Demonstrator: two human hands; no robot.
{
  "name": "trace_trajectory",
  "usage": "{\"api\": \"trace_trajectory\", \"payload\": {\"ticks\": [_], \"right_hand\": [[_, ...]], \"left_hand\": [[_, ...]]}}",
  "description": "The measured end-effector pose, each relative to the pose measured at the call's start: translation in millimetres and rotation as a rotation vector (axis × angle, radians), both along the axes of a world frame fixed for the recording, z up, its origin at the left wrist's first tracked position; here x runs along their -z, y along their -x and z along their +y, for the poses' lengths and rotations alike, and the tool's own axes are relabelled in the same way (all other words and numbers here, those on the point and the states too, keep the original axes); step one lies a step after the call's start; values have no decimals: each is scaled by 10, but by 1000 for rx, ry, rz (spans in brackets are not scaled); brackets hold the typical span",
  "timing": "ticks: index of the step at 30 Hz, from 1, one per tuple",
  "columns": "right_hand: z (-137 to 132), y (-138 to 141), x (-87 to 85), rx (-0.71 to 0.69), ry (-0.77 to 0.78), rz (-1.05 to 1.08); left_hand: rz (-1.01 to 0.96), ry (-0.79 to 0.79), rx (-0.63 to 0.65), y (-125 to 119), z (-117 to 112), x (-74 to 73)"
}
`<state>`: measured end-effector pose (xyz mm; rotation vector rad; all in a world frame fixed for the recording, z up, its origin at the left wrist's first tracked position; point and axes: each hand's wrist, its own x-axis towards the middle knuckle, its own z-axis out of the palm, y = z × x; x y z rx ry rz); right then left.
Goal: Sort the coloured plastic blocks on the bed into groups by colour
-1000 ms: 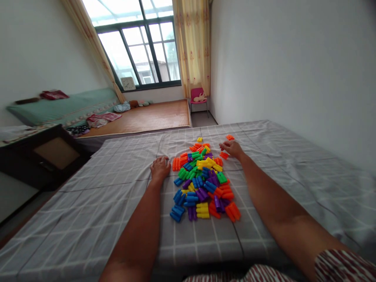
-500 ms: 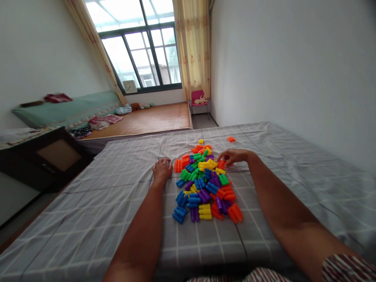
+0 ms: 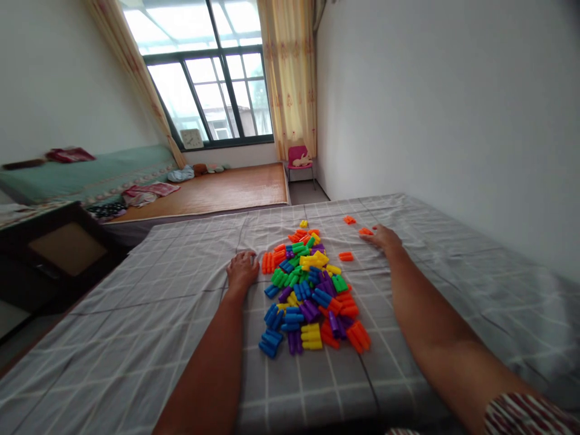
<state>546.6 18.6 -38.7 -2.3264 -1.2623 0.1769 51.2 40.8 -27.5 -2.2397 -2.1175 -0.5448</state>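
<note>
Stretching out over the bed, the right grip lies low on the grey checked sheet, its fingertips right up against a lone orange block. Touching it, by the look of things, but are the fingers pinched on it or just laid beside it? Cannot tell from this angle: the hand hides its own fingertips.

That block sits at the far right, well apart from the pile of blue, purple, green, yellow and orange pieces in the middle of the bed. Two more orange strays lie close by: one farther up the sheet, one between the right grip and the pile.

Over on the other side, the left grip rests knuckles-up on the sheet with its fingers loosely bent. It holds nothing and sits just beside the orange pieces at the pile's left edge.

Now, the block itself. My read is small, hard, hollow plastic: very light, stiff, smooth and a touch slippery, nothing fragile about it. On soft bedding it will likely sink or skid under a push from above. The ribbed long sides look like the place to take it, thumb on one and a finger on the other, at mid-length.
</note>
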Motion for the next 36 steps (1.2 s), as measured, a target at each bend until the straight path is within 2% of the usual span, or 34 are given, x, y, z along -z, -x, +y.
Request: {"api": "trace_trajectory", "payload": {"ticks": [4,10,14,19,23,26,31,36], "right_hand": [[22,-35,-32,-120,46,84],[284,-25,-192,-80,68,-56],[492,-78,-321,-142,126,-63],[596,-221,-276,-269,201,56],[702,-343,-227,-212,95,-78],[828,-315,-201,-206,4,-211],[927,-154,-179,-280,56,-223],[809,-63,-317,-277,35,-204]], "left_hand": [[-2,-5,2,-1,4,1],[-7,11,-4,1,7,-1],[-11,14,5,10,7,4],[-3,8,4,14,18,15],[6,6,-7,9,25,20],[7,4,-9,10,19,23],[-1,-1,-1,20,14,30],[-8,7,-6,12,10,28]]}}
